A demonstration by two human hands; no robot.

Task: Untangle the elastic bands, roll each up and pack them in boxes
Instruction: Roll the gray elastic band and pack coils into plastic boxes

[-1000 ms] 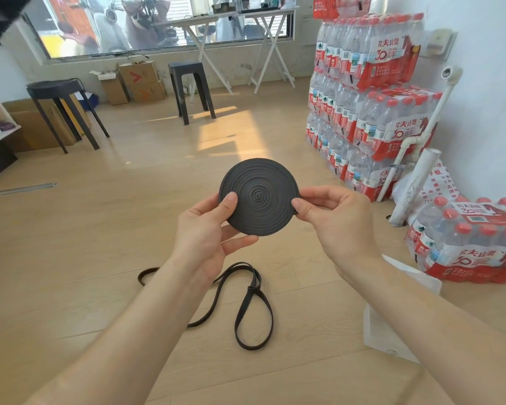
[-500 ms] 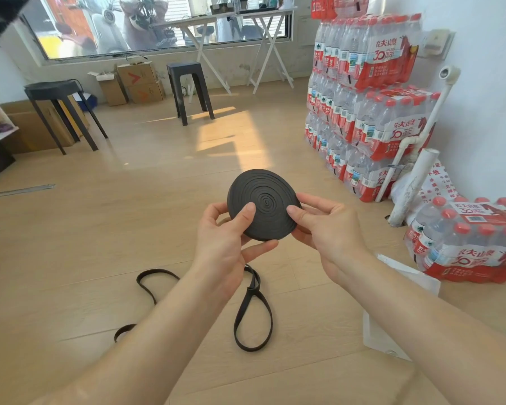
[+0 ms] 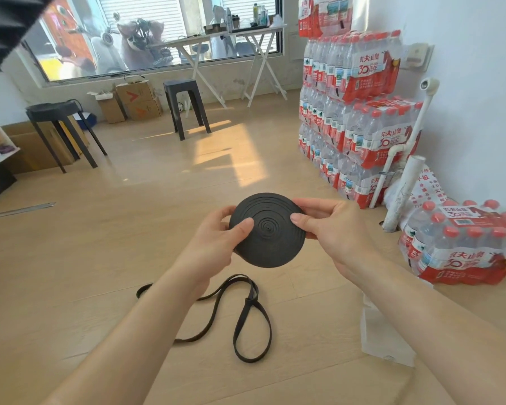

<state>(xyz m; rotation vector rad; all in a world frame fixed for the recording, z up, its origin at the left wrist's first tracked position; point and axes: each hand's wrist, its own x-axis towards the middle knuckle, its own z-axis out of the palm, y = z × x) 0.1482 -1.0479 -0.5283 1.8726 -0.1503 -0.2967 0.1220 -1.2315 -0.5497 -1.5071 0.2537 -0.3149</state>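
Note:
A black elastic band wound into a flat spiral disc [image 3: 270,236] is held in front of me, tilted so its face points up toward the camera. My left hand [image 3: 216,244] grips its left edge with the thumb on the face. My right hand [image 3: 330,229] pinches the right edge, thumb on top. A loose black elastic band [image 3: 247,317] lies on the wooden floor below, in loops with a twist near the middle; my left forearm hides part of it. A white flat box [image 3: 383,337] lies on the floor under my right forearm.
Stacked packs of bottled water [image 3: 351,112] line the right wall, with another pack [image 3: 462,247] on the floor nearer me. White pipes [image 3: 403,197] lean beside them. Two black stools [image 3: 62,127] [image 3: 187,106], cardboard boxes [image 3: 135,100] and folding tables stand at the far wall.
The rolled disc has tipped from facing me upright to lying flatter, and both hands have lowered it a little. My right thumb now rests on its face. The loose band on the floor has not moved.

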